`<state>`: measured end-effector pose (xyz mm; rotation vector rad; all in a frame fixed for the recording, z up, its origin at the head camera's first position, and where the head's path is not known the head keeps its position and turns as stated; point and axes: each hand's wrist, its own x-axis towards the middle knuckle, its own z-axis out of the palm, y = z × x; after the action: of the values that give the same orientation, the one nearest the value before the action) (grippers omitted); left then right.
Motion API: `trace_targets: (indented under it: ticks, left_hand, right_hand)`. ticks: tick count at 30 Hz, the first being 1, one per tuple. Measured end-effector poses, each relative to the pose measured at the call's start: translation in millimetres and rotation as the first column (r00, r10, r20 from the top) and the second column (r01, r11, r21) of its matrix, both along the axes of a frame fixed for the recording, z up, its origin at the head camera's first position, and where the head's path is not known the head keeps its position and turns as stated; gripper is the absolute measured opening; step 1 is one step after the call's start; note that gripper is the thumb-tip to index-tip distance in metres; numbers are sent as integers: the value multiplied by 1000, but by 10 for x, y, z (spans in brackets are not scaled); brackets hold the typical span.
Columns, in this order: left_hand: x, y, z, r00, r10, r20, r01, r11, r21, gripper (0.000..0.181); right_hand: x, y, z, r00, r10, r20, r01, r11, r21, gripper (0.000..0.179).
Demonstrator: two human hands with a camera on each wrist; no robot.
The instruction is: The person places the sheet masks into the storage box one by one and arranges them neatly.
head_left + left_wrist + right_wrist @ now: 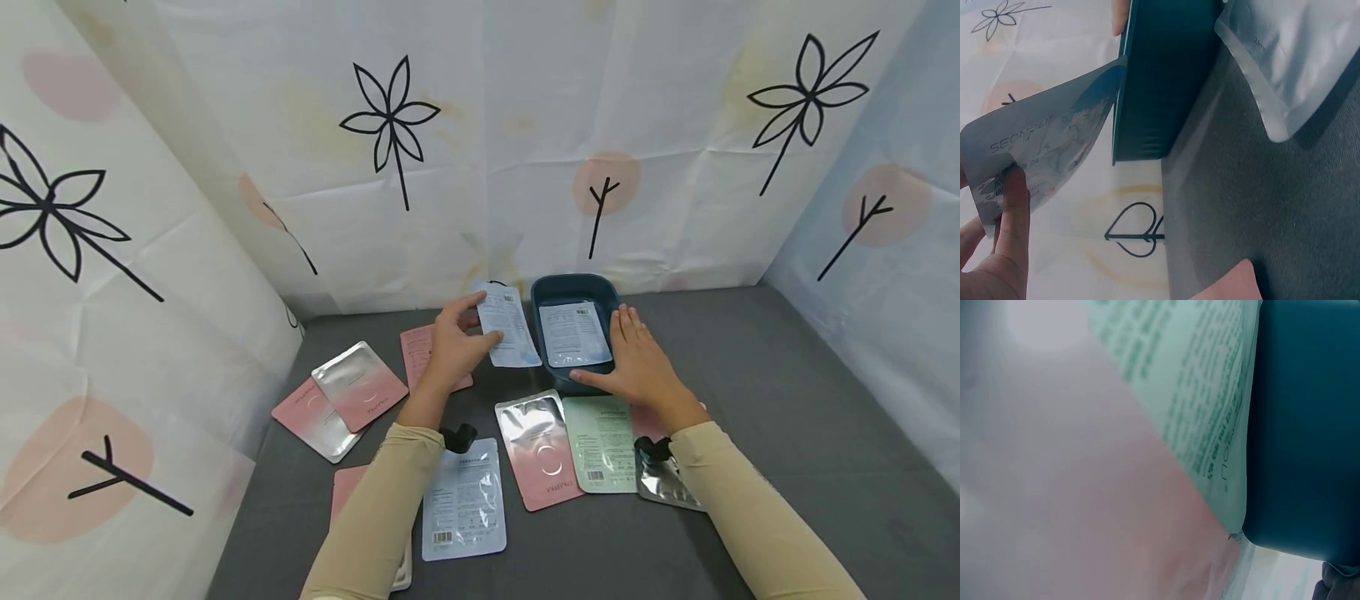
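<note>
Left hand point(454, 343) pinching a flat pale-blue packet point(510, 332) by a dark-teal plastic tub point(576, 287), right hand point(641, 365) straight-fingered against it.

You have a dark grey tabletop point(765, 367) in front of you. Near its far edge stands a dark teal bin point(564, 287). To your left, a silver-and-pink packet point(360, 386) lies partly over a second pink packet point(311, 412), with a half-hidden pink packet point(417, 352) to their right. Nearer you, a pale blue packet point(465, 504) lies text side up, just beside a mostly covered pink packet point(347, 483). Right of these, you see a pink pouch point(543, 458), a green packet point(600, 442) next to it, and a partly hidden silver packet point(663, 483).
</note>
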<state>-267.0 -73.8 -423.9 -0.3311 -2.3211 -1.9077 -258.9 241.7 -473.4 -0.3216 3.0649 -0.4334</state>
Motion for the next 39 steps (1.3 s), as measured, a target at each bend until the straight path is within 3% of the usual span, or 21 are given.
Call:
trace_targets:
  ticks: [11,16,29,39]
  left_hand:
    - [1,52,26,998,18,-53,-17,1000,19,72]
    - [0,66,11,999,31,-37,-31,999,14,71]
    - [-41,178,-142,997,-10,-71,13,999,36,69]
    - [-94,192,-244,997,-22,-72,18,998,-57,58]
  right_hand:
    - [1,9,-7,1000,2,-5,-2,1000,-8,140]
    - [2,11,-2,1000,-2,-13,2,1000,-10,140]
    - [3,3,-8,1000,-2,-4,1,1000,-6,140]
    - [-5,2,-17,1000,0,-12,0,1000,-5,140]
